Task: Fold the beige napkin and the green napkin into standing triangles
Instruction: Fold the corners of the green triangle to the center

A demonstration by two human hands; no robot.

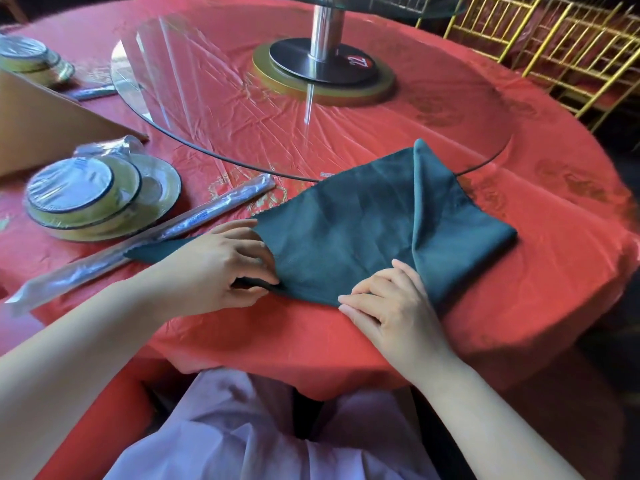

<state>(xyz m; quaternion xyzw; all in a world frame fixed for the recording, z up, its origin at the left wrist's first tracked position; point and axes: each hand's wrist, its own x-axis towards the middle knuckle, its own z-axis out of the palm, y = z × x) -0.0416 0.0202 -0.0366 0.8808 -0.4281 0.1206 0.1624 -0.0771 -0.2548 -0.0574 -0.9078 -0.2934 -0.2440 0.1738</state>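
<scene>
The green napkin (pixel 349 233) lies on the red tablecloth near the table's front edge. Its right part is folded over into a raised flap whose tip points away from me. My left hand (pixel 221 268) pinches the napkin's left fold between thumb and fingers; a narrow corner of the cloth sticks out to the left beneath that hand. My right hand (pixel 391 306) rests with fingers bent on the napkin's near edge, at the foot of the flap. No beige napkin is in view.
A wrapped stack of plates and bowls (pixel 100 195) stands at the left, with wrapped chopsticks (pixel 145 237) lying beside it. A glass turntable (pixel 214 109) on a metal post covers the middle. A brown board (pixel 45 129) leans far left. Gold chairs (pixel 561 46) stand at back right.
</scene>
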